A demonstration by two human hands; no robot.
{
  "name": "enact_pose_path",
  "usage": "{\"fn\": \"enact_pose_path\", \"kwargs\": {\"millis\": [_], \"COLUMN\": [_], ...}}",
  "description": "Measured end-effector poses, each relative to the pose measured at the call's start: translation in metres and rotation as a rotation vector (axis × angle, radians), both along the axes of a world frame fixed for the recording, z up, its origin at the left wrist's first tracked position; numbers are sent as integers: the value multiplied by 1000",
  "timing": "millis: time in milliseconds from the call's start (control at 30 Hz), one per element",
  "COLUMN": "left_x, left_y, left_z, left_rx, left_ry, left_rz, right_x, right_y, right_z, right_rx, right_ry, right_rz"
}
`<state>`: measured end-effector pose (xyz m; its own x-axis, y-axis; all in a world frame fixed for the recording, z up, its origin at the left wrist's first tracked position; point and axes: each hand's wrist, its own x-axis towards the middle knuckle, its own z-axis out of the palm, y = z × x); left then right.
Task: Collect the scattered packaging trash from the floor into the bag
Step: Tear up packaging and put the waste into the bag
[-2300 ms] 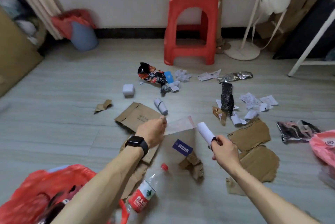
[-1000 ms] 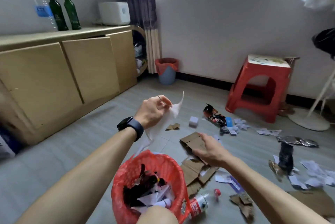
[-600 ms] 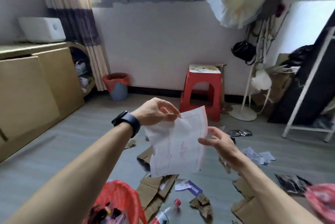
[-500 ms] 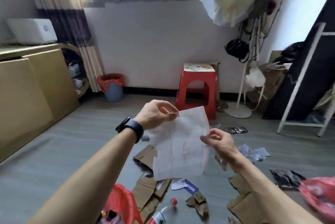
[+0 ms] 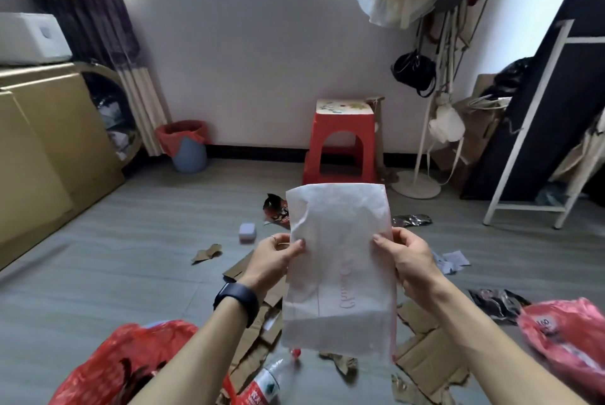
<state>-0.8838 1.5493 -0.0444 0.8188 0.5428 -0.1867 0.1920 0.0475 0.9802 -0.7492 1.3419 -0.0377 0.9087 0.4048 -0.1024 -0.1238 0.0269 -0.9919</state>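
Observation:
A white plastic mailer bag hangs upright in front of me, held flat at chest height. My left hand pinches its left edge and my right hand pinches its right edge. The red trash bag sits open on the floor at the lower left, under my left forearm. Torn cardboard pieces lie on the floor below the mailer, partly hidden by it. A plastic bottle with a red cap lies beside the red bag.
A red stool stands by the far wall, a blue bin with a red liner to its left. Wrappers, a small white box and paper scraps litter the floor. Another red bag lies at right. Cabinets line the left.
My right hand took hold of the mailer's right edge. Both hands turned it upright and lowered it to the middle, each pinching one side.

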Motion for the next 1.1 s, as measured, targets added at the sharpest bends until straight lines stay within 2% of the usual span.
{"fn": "enact_pose_path", "kwargs": {"millis": [67,167,233,333,467,633,700,733,900,1000,1100], "left_x": [-1,-4,-8,-11,-14,-18,-19,-20,-25,-23,-17], "left_y": [-4,-4,-2,5,14,14,15,16,5,0,0], "left_z": [-1,-11,-17,-18,-23,-18,-19,-20,-11,-8,-9], "left_rx": [-13,42,128,66,55,363,466,455,148,124,195], "left_ry": [-62,-105,-130,-154,-46,29,52,56,30,28,27], "left_rz": [61,31,-11,-18,-98,-53,-15,-19,-205,-171,-24], "right_x": [4,5,6,5,5,6,7,7,10,9,3], "right_y": [-6,-11,-11,-13,-17,-14,-13,-13,-17,-17,-14], "right_z": [-2,-3,-8,-13,-14,-17,-14,-14,-18,-19,-14], "right_rx": [-106,-211,-247,-247,-309,-571,-604,-601,-427,-379,-257], "right_ry": [-86,-235,-304,-302,-297,-509,-576,-594,-352,-286,-148], "right_rz": [-57,-105,-54,127,226,150,110,90,152,102,97]}}
